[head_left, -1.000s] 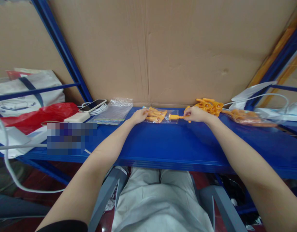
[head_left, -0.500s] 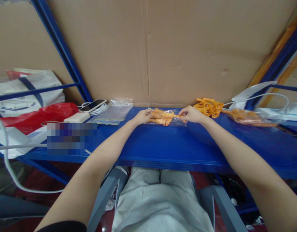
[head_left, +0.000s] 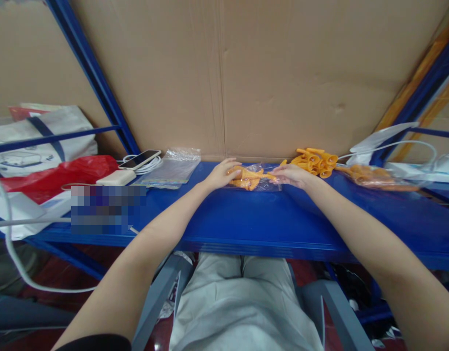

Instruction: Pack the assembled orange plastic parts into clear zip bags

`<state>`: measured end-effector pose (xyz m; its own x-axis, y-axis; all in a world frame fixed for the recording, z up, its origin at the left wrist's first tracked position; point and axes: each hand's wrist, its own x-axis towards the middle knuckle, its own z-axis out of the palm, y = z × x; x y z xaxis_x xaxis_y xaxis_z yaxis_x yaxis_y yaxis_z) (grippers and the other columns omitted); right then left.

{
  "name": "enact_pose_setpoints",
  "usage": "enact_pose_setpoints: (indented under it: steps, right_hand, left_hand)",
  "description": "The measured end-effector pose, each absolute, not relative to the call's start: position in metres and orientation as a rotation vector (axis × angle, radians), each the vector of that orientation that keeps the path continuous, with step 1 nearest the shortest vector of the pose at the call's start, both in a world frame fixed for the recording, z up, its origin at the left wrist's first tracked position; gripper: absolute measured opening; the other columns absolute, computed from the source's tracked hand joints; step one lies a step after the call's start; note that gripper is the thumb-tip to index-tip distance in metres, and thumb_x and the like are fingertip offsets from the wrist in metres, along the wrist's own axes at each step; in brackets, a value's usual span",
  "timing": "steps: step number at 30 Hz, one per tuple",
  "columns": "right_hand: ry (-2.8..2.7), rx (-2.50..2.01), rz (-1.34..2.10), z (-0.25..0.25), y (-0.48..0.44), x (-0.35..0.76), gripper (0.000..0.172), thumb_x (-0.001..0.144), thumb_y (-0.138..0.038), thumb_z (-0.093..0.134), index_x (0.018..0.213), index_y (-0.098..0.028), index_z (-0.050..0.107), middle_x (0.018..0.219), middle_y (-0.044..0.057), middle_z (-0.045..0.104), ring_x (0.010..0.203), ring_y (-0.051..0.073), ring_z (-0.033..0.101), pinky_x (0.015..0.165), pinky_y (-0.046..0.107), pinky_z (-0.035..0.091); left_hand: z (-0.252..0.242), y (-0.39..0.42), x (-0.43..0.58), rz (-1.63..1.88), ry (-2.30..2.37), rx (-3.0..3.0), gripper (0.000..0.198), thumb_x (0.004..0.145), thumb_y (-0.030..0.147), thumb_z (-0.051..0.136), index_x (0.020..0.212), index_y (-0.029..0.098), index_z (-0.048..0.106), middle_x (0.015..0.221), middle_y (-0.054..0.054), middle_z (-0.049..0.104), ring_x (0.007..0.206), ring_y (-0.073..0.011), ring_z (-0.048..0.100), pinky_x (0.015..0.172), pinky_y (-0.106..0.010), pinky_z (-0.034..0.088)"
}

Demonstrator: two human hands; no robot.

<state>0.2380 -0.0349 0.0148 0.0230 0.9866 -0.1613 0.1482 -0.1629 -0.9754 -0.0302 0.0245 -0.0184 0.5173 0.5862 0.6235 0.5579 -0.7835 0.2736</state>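
Orange plastic pieces with flared, funnel-like ends lie inside a clear plastic bag (head_left: 263, 186) on the blue shelf. My left hand (head_left: 223, 174) lies over the bag's left end. Its thumb and fingers close around the pieces there, with the fingertips partly stretched along the far side. At the right end, my right hand (head_left: 292, 175) pinches the thin stem of an orange piece (head_left: 271, 176) at the bag's mouth. Just beyond that hand sits a loose pile of similar orange pieces (head_left: 315, 163).
Flat clear bags (head_left: 178, 168) lie left of my hands, beside a phone (head_left: 141, 159), a white cable and a white power bank (head_left: 116, 178). A filled bag of orange pieces (head_left: 380, 178) rests at the right. Cardboard (head_left: 261, 87) stands behind the blue shelf (head_left: 246, 219).
My left hand has opened somewhat and its fingers have shifted up over the bag. My right hand has turned slightly, its fingers now stretched further left towards the stem.
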Motion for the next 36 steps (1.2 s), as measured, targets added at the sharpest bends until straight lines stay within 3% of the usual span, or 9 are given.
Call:
enact_pose_setpoints:
  steps: [4,9,16,27,31,33,36]
  right_hand:
    - [-1.208,-1.415,1.311,0.015,-0.032,0.244,0.012,0.088,-0.003,0.061,0.081,-0.012,0.062,0.062,0.002,0.065,0.054,0.008,0.061,0.062,0.018,0.054]
    - [-1.242,-1.412,1.333,0.014,-0.031,0.244,0.016,0.086,-0.003,0.064,0.075,-0.015,0.060,0.053,-0.003,0.059,0.043,0.006,0.051,0.044,0.014,0.042]
    - [-1.246,-1.364,1.337,0.014,-0.033,0.235,0.018,0.086,0.001,0.059,0.076,-0.013,0.061,0.054,-0.001,0.060,0.044,0.005,0.051,0.046,0.014,0.044]
    - [-1.151,-1.159,1.356,0.006,-0.042,0.203,0.024,0.084,0.005,0.061,0.079,-0.017,0.055,0.057,-0.002,0.062,0.047,0.008,0.059,0.053,0.018,0.054]
    - [-1.144,-1.148,1.376,0.000,-0.040,0.200,0.023,0.083,0.005,0.063,0.082,-0.016,0.055,0.061,0.000,0.065,0.050,0.009,0.061,0.056,0.020,0.055]
    - [-1.145,-1.143,1.378,-0.001,-0.038,0.201,0.023,0.083,0.003,0.065,0.083,-0.017,0.054,0.061,0.000,0.065,0.049,0.009,0.061,0.056,0.020,0.055]
    - [-1.140,-1.149,1.372,-0.001,-0.038,0.200,0.023,0.083,-0.001,0.070,0.083,-0.017,0.053,0.062,0.000,0.066,0.047,0.008,0.060,0.054,0.019,0.055]
  left_hand:
    - [-0.014,0.011,-0.016,1.102,0.978,2.747,0.025,0.091,0.028,0.061,0.112,0.021,0.072,0.130,-0.009,0.066,0.130,-0.0240,0.056,0.112,-0.044,0.042]
    - [-0.012,0.009,-0.005,1.159,1.107,2.704,0.015,0.087,0.015,0.061,0.094,0.020,0.074,0.127,-0.008,0.067,0.121,-0.0233,0.061,0.108,-0.045,0.044]
    - [-0.010,0.009,0.003,1.238,1.075,2.706,0.016,0.083,0.006,0.054,0.084,0.017,0.066,0.126,-0.010,0.067,0.121,-0.0231,0.059,0.109,-0.045,0.042]
    - [0.003,0.001,0.005,1.330,0.996,2.700,0.013,0.092,0.016,0.049,0.088,0.018,0.062,0.129,-0.011,0.064,0.125,-0.0229,0.056,0.109,-0.042,0.042]
    - [0.011,0.005,-0.010,1.431,1.355,2.485,0.020,0.097,0.022,0.043,0.107,0.017,0.061,0.125,-0.012,0.066,0.120,-0.0211,0.059,0.106,-0.037,0.044]
    - [0.013,0.007,-0.019,1.293,1.653,2.335,0.026,0.099,0.025,0.042,0.117,0.016,0.058,0.121,-0.013,0.068,0.115,-0.0235,0.063,0.101,-0.037,0.047]
    - [0.011,0.006,-0.028,0.875,2.017,2.220,0.038,0.099,0.038,0.041,0.115,0.011,0.063,0.115,-0.020,0.071,0.112,-0.0327,0.066,0.096,-0.042,0.049]
